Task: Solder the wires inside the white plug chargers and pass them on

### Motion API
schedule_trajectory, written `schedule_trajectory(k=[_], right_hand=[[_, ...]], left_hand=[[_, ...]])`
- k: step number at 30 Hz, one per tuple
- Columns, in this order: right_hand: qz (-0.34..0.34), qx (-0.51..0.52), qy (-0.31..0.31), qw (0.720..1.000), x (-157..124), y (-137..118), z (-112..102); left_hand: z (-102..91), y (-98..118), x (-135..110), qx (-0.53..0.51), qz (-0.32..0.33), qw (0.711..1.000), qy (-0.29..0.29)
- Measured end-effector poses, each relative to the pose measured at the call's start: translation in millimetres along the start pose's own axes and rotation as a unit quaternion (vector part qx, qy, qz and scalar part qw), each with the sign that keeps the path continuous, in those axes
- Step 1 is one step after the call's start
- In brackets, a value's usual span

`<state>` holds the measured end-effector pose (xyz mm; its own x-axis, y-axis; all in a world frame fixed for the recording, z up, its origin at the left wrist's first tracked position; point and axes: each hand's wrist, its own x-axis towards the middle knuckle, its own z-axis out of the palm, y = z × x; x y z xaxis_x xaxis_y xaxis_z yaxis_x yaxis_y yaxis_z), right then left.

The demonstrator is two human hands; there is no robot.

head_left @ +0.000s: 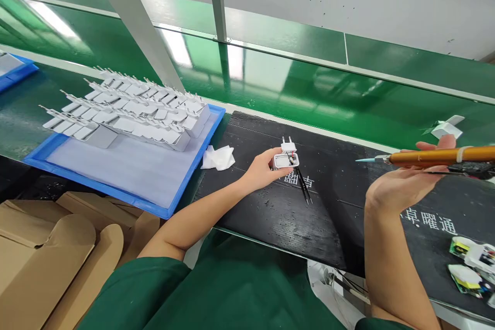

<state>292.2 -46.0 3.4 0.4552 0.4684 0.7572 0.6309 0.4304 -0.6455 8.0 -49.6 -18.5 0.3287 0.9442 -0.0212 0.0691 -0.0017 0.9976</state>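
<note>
- Holding a white housing (285, 161) in the left hand (261, 171), closing thumb and fingers firmly on its left end.
- Locating the housing near the middle of the work area, over the black mat (270, 221); being unable to tell contact with the mat from clearance.
- Presenting the open side of the housing toward the camera, just beside a white plug cap (288, 147) with two pins pointing away from the person.
- Showing black tweezers (302, 185) at the right part of the housing, slanting with tips toward the person.
- Suspending the right hand (406, 183) above the right part of the mat, turning the palm partly upward at an orange tool (425, 157) with a pale blue tip (367, 160) pointing left.
- Being unable to tell the degree of finger closure on the tool.
- Placing a crumpled white cloth (218, 158) between the left hand and a blue tray (168, 211).
- Carrying rows of white plug parts (135, 126) on the tray.
- Grouping green circuit assemblies (466, 281) at the lower right, near the right forearm.
- Stacking brown cardboard (46, 268) at the lower left.
</note>
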Motion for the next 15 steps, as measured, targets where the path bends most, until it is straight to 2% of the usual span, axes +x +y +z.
schedule_trajectory(k=[4,9,11,13,15], right_hand=[[0.026,-0.069,0.004,0.997,1,20,-8],[0.009,-0.057,-0.001,0.998,-1,26,-19],[-0.009,-0.1,-0.051,0.994,3,21,-29],[-0.023,-0.158,-0.148,0.976,8,14,-39],[-0.033,-0.201,-0.249,0.947,10,3,-43]], left_hand=[[0.0,0,2,0.003,-0.023,1.0,-0.006],[-1.9,-3,5,-0.009,-0.037,0.999,-0.012],[-1.6,-6,5,-0.021,-0.027,0.999,-0.01],[-0.4,-11,4,-0.034,-0.005,0.999,-0.01],[1.4,-14,2,-0.042,0.035,0.998,-0.009]])
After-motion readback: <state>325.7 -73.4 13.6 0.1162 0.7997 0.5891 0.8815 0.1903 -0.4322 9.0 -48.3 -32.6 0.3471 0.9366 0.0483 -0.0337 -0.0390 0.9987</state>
